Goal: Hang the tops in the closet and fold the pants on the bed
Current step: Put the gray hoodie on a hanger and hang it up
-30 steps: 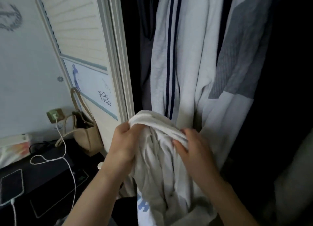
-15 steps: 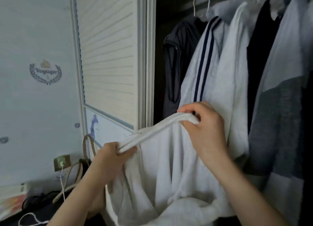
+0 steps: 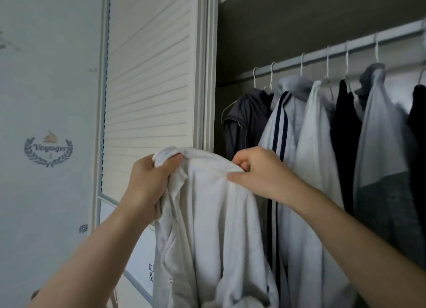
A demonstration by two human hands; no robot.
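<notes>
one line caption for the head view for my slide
Both hands, left hand and right hand, hold a white top up beside garments hanging on the closet rod.

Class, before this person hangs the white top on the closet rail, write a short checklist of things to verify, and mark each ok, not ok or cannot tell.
1. Left hand grips the white top: ok.
2. Right hand pinches its upper edge: ok.
3. Hanger inside the top: cannot tell; none shows.
4. Closet open, rail in view: ok.
5. Free rail left of the dark jacket: ok.
6. Top hangs straight, unbunched: not ok; it is crumpled under the left hand.
</notes>
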